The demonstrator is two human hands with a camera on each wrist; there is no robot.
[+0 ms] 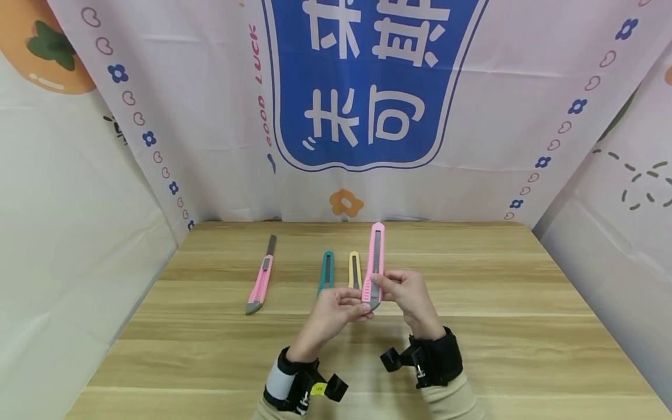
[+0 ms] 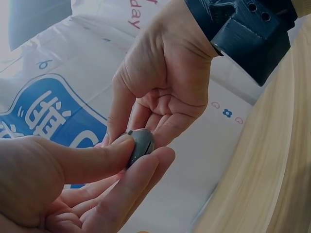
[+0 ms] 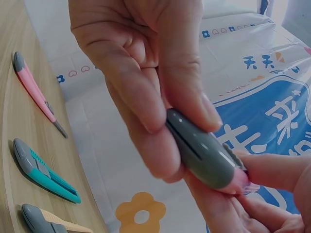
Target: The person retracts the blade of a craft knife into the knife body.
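Note:
Both hands hold a pink utility knife point(image 1: 375, 251) upright above the table, with no blade showing past its top. My left hand point(image 1: 329, 312) pinches its grey end point(image 2: 142, 145) between thumb and fingers. From the other side, my right hand point(image 1: 410, 294) grips the body, its thumb at the slider point(image 3: 234, 156). A second pink utility knife point(image 1: 261, 281) lies to the left with its blade out. Behind the left hand lie a teal utility knife point(image 1: 328, 267) and a yellow one point(image 1: 354, 267), their lower ends hidden in the head view.
The wooden table point(image 1: 499, 350) reaches back to a hanging white cloth point(image 1: 231, 175) with a blue printed panel. White cloth also covers both sides. Each wrist wears a black strap with a camera mount point(image 1: 438, 356).

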